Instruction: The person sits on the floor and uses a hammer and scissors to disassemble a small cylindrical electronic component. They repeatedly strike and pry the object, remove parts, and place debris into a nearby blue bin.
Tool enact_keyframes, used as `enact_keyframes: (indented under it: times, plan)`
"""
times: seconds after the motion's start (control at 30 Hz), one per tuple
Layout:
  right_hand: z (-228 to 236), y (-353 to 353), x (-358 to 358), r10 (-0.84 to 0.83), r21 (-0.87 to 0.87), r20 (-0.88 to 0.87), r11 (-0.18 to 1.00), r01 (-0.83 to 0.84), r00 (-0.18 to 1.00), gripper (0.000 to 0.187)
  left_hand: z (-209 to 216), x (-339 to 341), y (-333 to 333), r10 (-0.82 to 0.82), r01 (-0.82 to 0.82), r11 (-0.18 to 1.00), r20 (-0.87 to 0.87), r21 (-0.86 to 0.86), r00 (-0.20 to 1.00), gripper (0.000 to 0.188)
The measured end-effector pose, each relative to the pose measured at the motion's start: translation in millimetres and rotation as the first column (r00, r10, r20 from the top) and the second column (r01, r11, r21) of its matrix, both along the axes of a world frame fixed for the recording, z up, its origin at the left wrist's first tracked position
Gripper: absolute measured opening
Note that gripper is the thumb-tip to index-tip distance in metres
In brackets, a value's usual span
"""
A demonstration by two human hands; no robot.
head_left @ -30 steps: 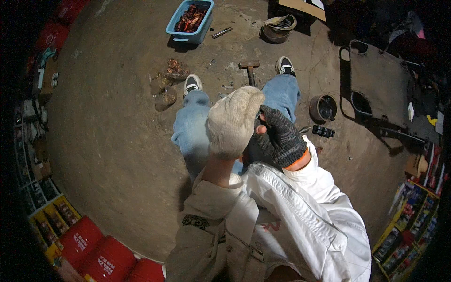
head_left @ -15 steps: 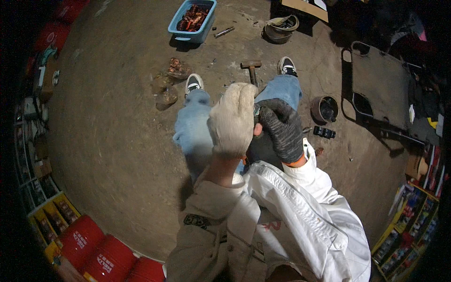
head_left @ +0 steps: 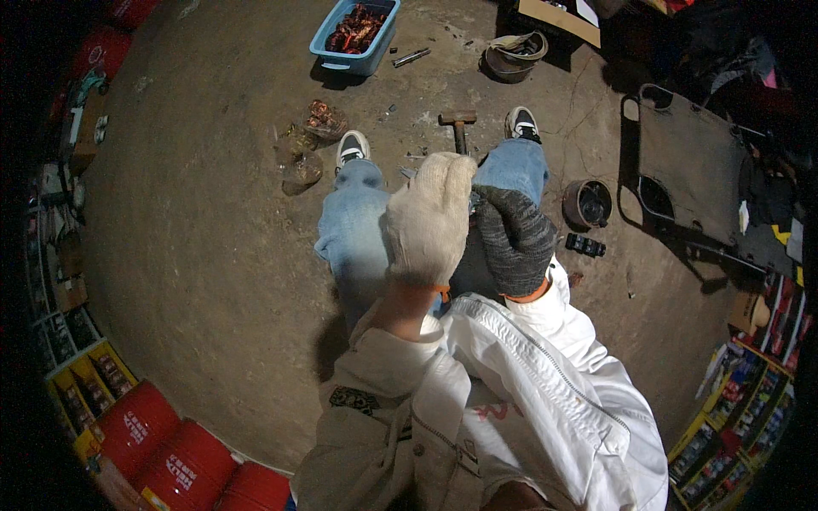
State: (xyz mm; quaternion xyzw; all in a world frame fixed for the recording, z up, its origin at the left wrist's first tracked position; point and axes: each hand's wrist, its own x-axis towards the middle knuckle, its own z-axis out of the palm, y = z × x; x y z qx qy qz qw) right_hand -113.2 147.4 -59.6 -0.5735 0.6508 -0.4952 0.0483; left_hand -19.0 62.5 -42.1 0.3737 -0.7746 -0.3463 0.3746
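In a cream knitted glove, my left hand [head_left: 429, 220] is closed above my lap, its back turned up. My right hand [head_left: 515, 242], in a dark grey glove with an orange cuff, is closed beside it. Between their fingertips a sliver of a small greenish-grey part [head_left: 475, 203] shows. The gloves cover most of it, so its kind cannot be made out. Just beyond the hands a hammer [head_left: 458, 117] stands between my shoes, its lower handle hidden by the left glove.
A blue tub [head_left: 358, 65] of copper-coloured scrap lies ahead, near a metal rod [head_left: 411, 57] and a bucket [head_left: 509, 68]. Clear bags [head_left: 300, 166] lie left of my foot. On the right are a round pot [head_left: 573, 204], a black switch block [head_left: 586, 245] and a folding chair [head_left: 690, 157].
My right hand has turned and its fingers have curled in more. A bare fingertip that showed between the gloves is now hidden. My left hand has shifted slightly right.
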Motion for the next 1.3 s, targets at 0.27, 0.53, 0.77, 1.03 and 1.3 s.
enact_keyframes:
  times: [0.27, 0.53, 0.77, 1.03, 1.3]
  plan:
    - [15.3, 6.0, -6.9, 0.005, 0.256, 0.524, 0.953, -0.163, 0.852, 0.015, 5.3, 5.4, -3.8, -0.114, 0.113, 0.993, -0.020, -0.027, 0.993, 0.025]
    - [-3.0, -3.8, 0.9, 0.012, -0.180, 0.918, 0.904, -0.388, -0.397, 0.016, 7.4, -0.2, 1.5, -0.038, 0.044, 0.999, -0.190, 0.028, 0.981, 0.012]
    - [-3.8, -3.6, -2.7, 0.029, -0.419, 0.650, 0.847, -0.327, -0.759, 0.017, 1.3, 1.0, -0.3, -0.056, 0.049, 0.997, -0.126, -0.060, 0.990, 0.013]
    - [-36.1, 13.6, -4.8, 0.205, 0.191, 0.417, 0.932, -0.306, 0.885, 0.032, 2.0, -1.1, 4.0, -0.022, 0.023, 1.000, -0.130, 0.001, 0.991, 0.013]
    - [-29.4, 7.3, -5.2, 0.135, -0.119, 0.991, 0.891, -0.437, 0.006, 0.026, 0.1, -1.7, 1.3, 0.045, -0.018, 0.993, -0.226, 0.119, 0.973, 0.014]
